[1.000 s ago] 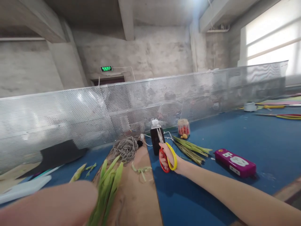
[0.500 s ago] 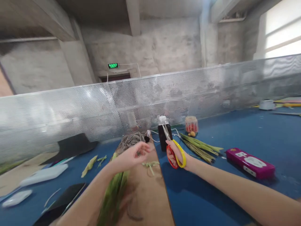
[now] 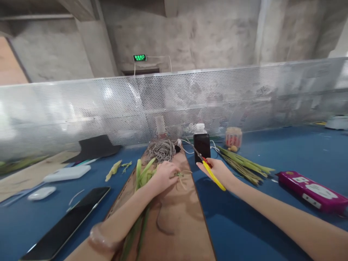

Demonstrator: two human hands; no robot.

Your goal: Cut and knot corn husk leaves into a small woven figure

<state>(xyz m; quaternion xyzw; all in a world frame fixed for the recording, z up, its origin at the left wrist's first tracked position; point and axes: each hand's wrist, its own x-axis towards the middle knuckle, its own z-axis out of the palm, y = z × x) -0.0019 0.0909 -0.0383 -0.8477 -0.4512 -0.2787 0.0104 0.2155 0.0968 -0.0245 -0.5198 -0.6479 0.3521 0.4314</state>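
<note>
My right hand (image 3: 217,172) is closed around the red and yellow handles of a pair of scissors (image 3: 210,170), blades pointing up and away toward a dark bottle (image 3: 201,145). My left hand (image 3: 164,175) rests on the brown cardboard strip (image 3: 179,224), fingers curled over a thin green strip (image 3: 182,177) next to a bunch of long green leaves (image 3: 143,175). A tangle of grey twine (image 3: 161,149) lies at the far end of the cardboard.
A second bundle of green leaves (image 3: 244,165) and a purple case (image 3: 312,190) lie to the right on the blue tabletop (image 3: 258,217). A phone (image 3: 66,224), white objects (image 3: 66,173) and a dark sheet (image 3: 94,148) lie left. A small jar (image 3: 233,137) and perforated metal screen (image 3: 81,108) stand behind.
My left hand came forward from the near left and settled on the cardboard over the green strip. The right hand tilted the scissors. The view dropped lower.
</note>
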